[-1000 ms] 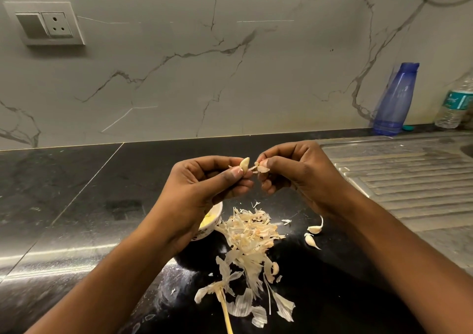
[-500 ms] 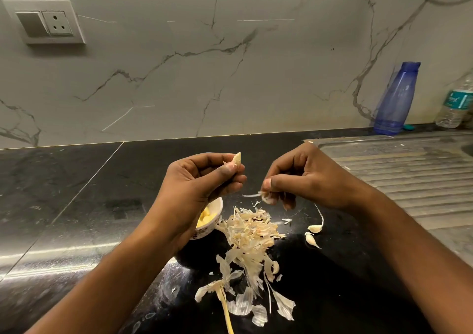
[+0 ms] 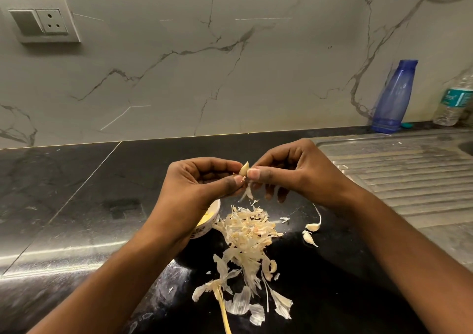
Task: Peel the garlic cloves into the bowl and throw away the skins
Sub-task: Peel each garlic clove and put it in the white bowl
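Black stone counter [image 3: 76, 205] lies under all of this work, and both my hands hover above its middle. My left hand [image 3: 199, 188] comes in from the left with the thumb and curled fingers pinching the garlic clove [image 3: 244, 169]. My right hand [image 3: 294, 172] meets it from the right, thumb and forefinger closed on the same clove's right flank, so the two grips touch around it.

Straight below the hands sits the pile of skins [image 3: 248, 234], spread toward me across the counter. The bowl [image 3: 204, 231] stands just beside the pile's left edge, half hidden under my left wrist, with something yellow showing inside. Two unpeeled cloves [image 3: 313, 227] wait near the pile's right side, below my right wrist.

The clove I hold stands nearly upright, pointed tip up and leaning a little right, blunt end down between my thumbs. A shred of skin [image 3: 247, 193] hangs from that lower end; whether my right fingers have hold of it I cannot tell.

I judge the peel should go downward along that long axis, falling onto the pile. The bowl lies down and left of the clove, so my left hand is the nearer one to drop it in.
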